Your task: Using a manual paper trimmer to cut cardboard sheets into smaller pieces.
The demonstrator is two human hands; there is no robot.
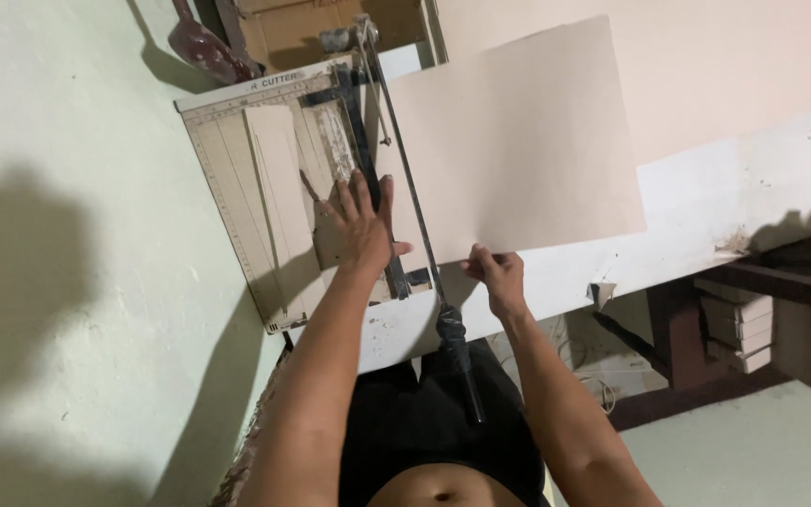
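Large tan card sheet [518, 141], flat, uncreased

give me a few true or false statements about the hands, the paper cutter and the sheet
1. The left hand lies flat on the paper cutter. True.
2. The right hand grips the cutter's handle. False: it pinches the near edge of the sheet; the handle is untouched.
3. The sheet is beige and hangs out past the cutter's blade arm. True.
4. The sheet is crumpled into a ball. False: it is flat and whole.
5. The left hand's fingers are curled into a fist. False: they are spread open, pressing down beside the blade arm.
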